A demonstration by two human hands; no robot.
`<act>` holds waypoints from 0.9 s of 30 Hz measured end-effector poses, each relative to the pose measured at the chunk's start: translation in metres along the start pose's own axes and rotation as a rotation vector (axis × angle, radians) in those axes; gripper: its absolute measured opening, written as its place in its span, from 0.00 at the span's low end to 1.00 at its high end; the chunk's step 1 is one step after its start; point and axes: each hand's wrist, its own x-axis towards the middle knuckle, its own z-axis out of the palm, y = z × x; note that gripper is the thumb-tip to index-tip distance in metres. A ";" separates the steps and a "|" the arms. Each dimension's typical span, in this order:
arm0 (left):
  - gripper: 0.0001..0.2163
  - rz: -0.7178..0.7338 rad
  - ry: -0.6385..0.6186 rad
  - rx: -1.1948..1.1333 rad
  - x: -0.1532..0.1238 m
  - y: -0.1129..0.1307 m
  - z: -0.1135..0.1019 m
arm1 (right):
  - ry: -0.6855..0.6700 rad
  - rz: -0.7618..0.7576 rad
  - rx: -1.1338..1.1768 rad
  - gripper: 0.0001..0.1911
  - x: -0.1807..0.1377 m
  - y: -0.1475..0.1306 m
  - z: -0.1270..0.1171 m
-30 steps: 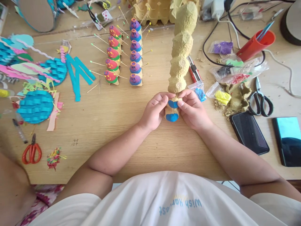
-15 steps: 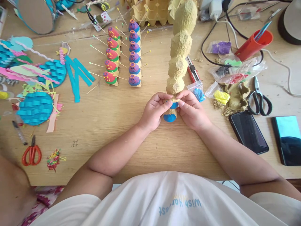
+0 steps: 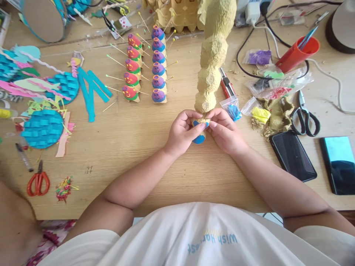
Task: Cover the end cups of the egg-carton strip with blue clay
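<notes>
Tabletop [image 3: 133, 147]: wood, spreads under and around the fingers on all sides. Left forearm [image 3: 141, 170] and right forearm [image 3: 271, 173] come in from the body, angled inward, converging at the work. Egg-carton strip [image 3: 209, 74], bare pulp, lumpy: near end between the fingers of both hands, rest runs outward beyond them, away from the body.

Purple caterpillar row [image 3: 159, 69] beyond and left of the fingers; red-green caterpillar row [image 3: 132, 66] beside it, farther left. Phone [image 3: 292, 157] well right of the fingers, slightly nearer the body.

Left hand [image 3: 180, 135]: raised at strip's left side, wrist toward body, fingers [image 3: 196, 130] curled in, thumb laid across. Right hand [image 3: 226, 133]: mirrors it on the right side, thumb pointing inward, index finger bent over the far side. Gap between thumb and index small on both; both hands grasping the strip in a pinch. Undersides hidden, so can't really tell how hard the right thumb presses.

Red cup [image 3: 298, 55] beyond and far right of the fingers, tilted. Utility knife [image 3: 227, 87] just beyond the right fingers, partly behind the strip. Blue clay packet [image 3: 233, 111] just right of the right fingertips. Lower blue patch [image 3: 198, 139] on strip's near end, bodyward of the fingers. Upper blue patch [image 3: 206, 125] at the thumbs, partly covered by the left one.
</notes>
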 end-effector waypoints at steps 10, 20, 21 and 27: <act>0.22 -0.120 -0.033 -0.085 0.003 0.010 0.000 | 0.031 0.011 0.043 0.27 0.004 -0.003 0.000; 0.20 -0.096 -0.047 -0.072 0.002 0.007 -0.001 | 0.031 -0.002 0.036 0.30 0.005 -0.001 0.001; 0.20 -0.091 -0.051 -0.078 0.002 0.007 -0.001 | 0.026 -0.002 0.043 0.30 0.005 -0.001 0.001; 0.17 -0.054 -0.074 -0.108 0.002 0.005 -0.001 | 0.014 -0.010 0.073 0.27 0.003 -0.001 0.000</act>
